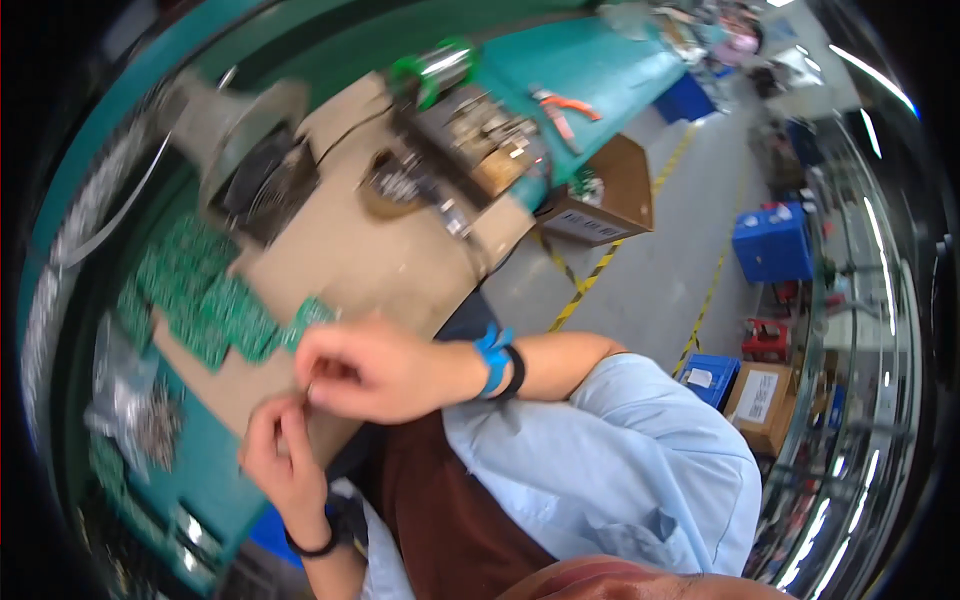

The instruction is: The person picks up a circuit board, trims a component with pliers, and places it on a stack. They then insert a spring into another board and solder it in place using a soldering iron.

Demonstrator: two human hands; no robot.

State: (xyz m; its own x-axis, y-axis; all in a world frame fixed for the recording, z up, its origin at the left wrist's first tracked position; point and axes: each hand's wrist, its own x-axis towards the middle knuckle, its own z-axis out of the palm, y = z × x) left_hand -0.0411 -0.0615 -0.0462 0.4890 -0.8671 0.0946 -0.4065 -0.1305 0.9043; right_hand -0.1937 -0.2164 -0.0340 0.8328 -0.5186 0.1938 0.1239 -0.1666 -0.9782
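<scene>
Small part (310, 390), too tiny and blurred to identify, sits pinched between both hands at lower centre-left of the frame. Fingers (325, 372) of the right hand (385, 370) are curled nearly closed on it; the left hand (285, 455), coming up from below, meets it with thumb and forefinger tips drawn together. Just above, green circuit boards (205, 300) lie spread on a brown cardboard sheet (370, 255) covering the teal desk (200, 470). A dark fan (265, 180) sits upper left, orange-handled pliers (562, 108) upper centre, blue crates (772, 242) on the floor at right. Handling this well likely calls for a light, steady pinch held close over the cardboard.
</scene>
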